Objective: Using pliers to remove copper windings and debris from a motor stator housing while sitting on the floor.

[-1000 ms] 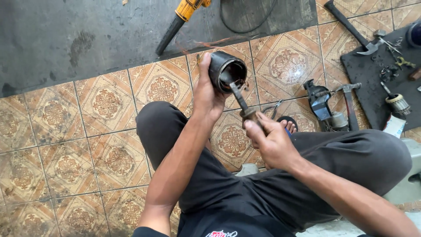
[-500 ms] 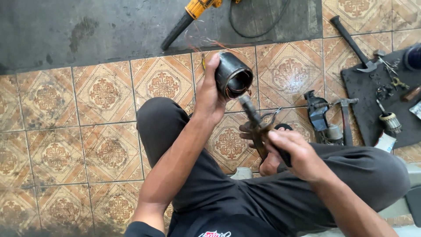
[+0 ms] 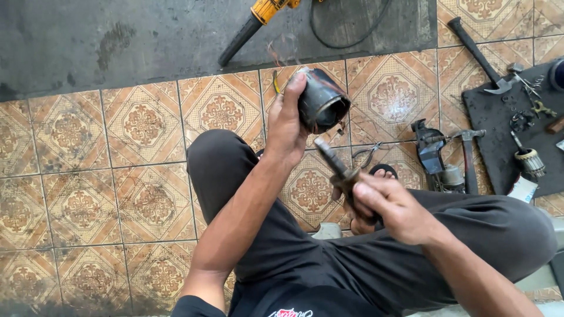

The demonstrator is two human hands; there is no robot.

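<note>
Left hand [image 3: 288,120] is wrapped tight around a dark metal cylinder [image 3: 322,101] held up over the tiled floor [image 3: 147,176], right hand [image 3: 393,208] clamped on a chisel-like tool [image 3: 336,161] just below its open end.

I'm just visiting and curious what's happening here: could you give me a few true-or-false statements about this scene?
1. The left hand grips a dark hollow metal cylinder. True.
2. The right hand is empty. False: it holds a chisel-like tool.
3. The tool's tip sits deep inside the cylinder. False: it is just outside the opening.
4. A yellow power tool lies on the dark mat. True.
</note>
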